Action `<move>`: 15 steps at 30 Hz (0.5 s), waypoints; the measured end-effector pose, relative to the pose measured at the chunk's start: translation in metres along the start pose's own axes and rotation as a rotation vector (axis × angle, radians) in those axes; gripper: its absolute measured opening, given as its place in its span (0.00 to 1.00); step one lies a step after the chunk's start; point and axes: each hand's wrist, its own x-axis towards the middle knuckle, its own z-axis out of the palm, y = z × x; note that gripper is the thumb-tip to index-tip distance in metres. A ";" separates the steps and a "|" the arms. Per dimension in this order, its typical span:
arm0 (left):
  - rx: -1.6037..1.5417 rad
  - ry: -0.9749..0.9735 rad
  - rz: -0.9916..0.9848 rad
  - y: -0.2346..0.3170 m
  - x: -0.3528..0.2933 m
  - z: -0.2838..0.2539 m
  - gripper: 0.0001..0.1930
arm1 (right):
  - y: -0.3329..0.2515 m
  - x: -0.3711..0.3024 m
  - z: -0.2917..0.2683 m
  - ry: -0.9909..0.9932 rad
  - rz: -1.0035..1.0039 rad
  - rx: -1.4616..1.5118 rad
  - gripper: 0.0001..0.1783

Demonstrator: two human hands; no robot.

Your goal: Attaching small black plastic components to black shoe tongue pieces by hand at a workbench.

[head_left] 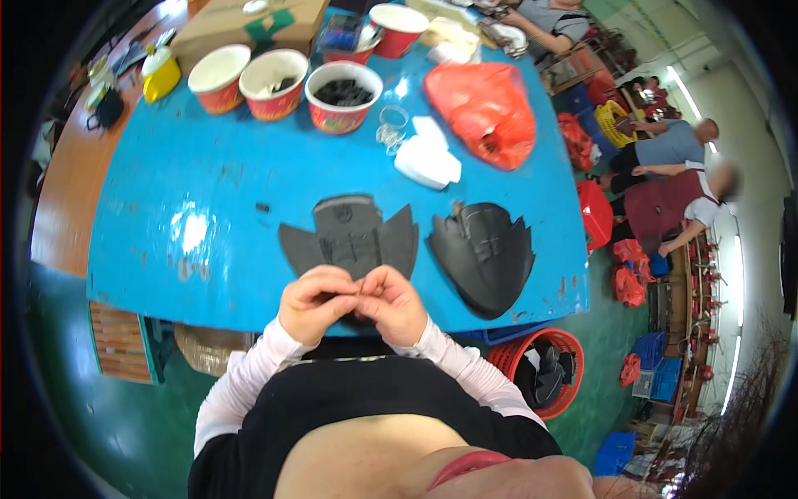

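Observation:
My left hand and my right hand meet at the table's near edge, thumbs and forefingers pinched together. Whatever lies between the fingertips is too small to make out. Just beyond them is a flat black molded piece with pointed, wing-like sides, its near part hidden by my hands. To the right sits a second black molded piece, curved like a shell with jagged edges. A tiny black bit lies left of the flat piece.
On the blue table stand several paper tubs, one holding black parts. A red plastic bag, white pieces and a cardboard box lie farther back. An orange basket is below right; other people work at right.

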 end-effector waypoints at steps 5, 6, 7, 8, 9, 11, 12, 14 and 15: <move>0.123 -0.118 0.113 0.010 0.015 -0.001 0.11 | -0.007 0.000 0.004 0.017 -0.108 -0.138 0.10; 0.090 -0.099 0.088 0.010 0.017 0.000 0.11 | -0.009 0.003 0.006 -0.001 -0.129 -0.113 0.11; 0.057 -0.081 0.063 0.011 0.021 -0.001 0.10 | -0.012 0.008 0.008 -0.020 -0.149 -0.089 0.11; 0.088 -0.105 0.064 0.015 0.026 -0.003 0.10 | -0.013 0.014 0.004 -0.037 -0.092 -0.067 0.12; 0.119 -0.128 0.065 0.020 0.032 -0.006 0.10 | -0.014 0.017 0.003 -0.056 -0.045 -0.057 0.12; 0.293 -0.213 0.131 0.030 0.041 -0.012 0.09 | -0.017 0.022 0.006 -0.095 -0.043 0.005 0.12; 0.301 -0.211 0.129 0.034 0.045 -0.014 0.09 | -0.020 0.027 0.005 -0.107 -0.027 0.002 0.12; 0.340 -0.212 0.154 0.042 0.053 -0.017 0.10 | -0.029 0.035 0.005 -0.133 -0.060 -0.040 0.12; 0.358 -0.218 0.166 0.043 0.057 -0.019 0.10 | -0.035 0.038 0.004 -0.146 -0.078 -0.077 0.12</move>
